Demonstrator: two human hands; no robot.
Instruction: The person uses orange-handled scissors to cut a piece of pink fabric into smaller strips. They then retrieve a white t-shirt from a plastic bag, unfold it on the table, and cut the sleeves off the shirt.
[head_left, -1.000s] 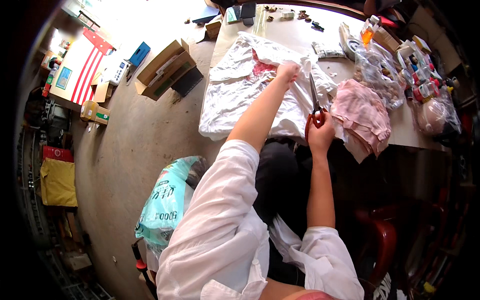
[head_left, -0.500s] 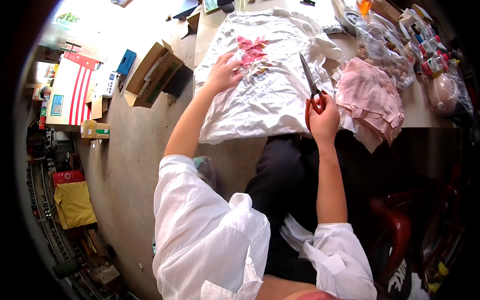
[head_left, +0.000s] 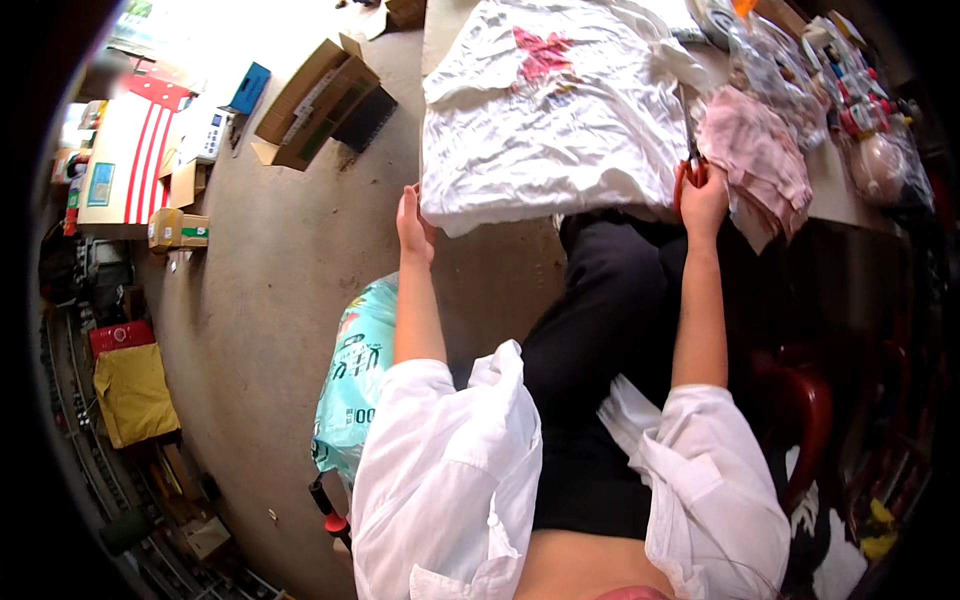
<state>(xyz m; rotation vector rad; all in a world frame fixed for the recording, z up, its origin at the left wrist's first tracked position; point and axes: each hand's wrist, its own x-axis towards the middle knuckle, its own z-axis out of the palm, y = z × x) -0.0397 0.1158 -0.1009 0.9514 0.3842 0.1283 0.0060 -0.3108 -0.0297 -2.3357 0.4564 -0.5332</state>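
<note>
A white T-shirt (head_left: 570,140) with a pink-red print lies spread and wrinkled over the table, its near hem drooping at the front edge. At its lower left corner is my left hand (head_left: 415,230), fingers stretched out along the shirt's side; it holds nothing that I can see. My right hand (head_left: 706,203) is closed around the red-orange handles of a pair of scissors (head_left: 692,158). It sits by the shirt's lower right edge, with the blades pointing away from me along that side. Just right of the scissors lies a heap of pink cloth (head_left: 755,155).
Clear plastic bags (head_left: 775,75) and a cluster of bottles (head_left: 860,110) crowd the table's right side. A teal plastic package (head_left: 355,380) stands on the floor by my left arm. Cardboard boxes (head_left: 310,105) are further left. A dark red chair (head_left: 800,420) is at lower right.
My left hand has left the shirt's print and come back to its near left corner. My right hand has moved right with the scissors, now at the shirt's edge. The view has shifted.
</note>
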